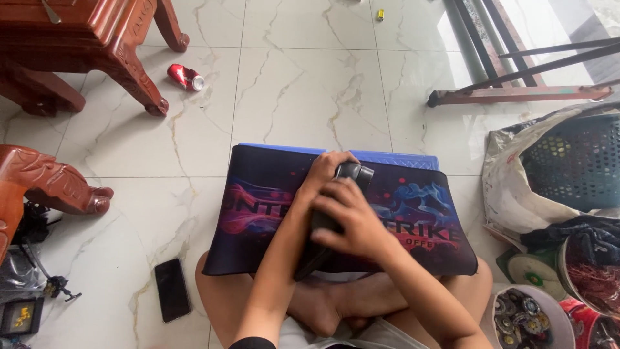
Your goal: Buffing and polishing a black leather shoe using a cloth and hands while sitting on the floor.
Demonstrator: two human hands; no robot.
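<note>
Red-brown carved wood fills my far left: a furniture leg (pixel 139 77) on the pale marble floor (pixel 303 84), with a crushed red can (pixel 186 77) lying just beside it. Lower down on that side, a black phone (pixel 172 289) lies flat on the tiles near my knee.

Across my crossed legs lies a dark printed mat (pixel 258 213) with blue and red swirls, and a blue edge shows behind its far side. On the middle of that mat sits a black device (pixel 336 220) with a rounded grey end pointing away from me. My left hand (pixel 329 171) is wrapped over its far end, fingers curled around it. My right hand (pixel 352 223) lies clenched over its body, nearer to me, covering most of it.

Further right, a teal plastic basket (pixel 575 161) sits inside a crumpled white bag, well apart from the mat. Below it, by my right knee, a round tub (pixel 526 313) holds small disc-shaped metal pieces.
</note>
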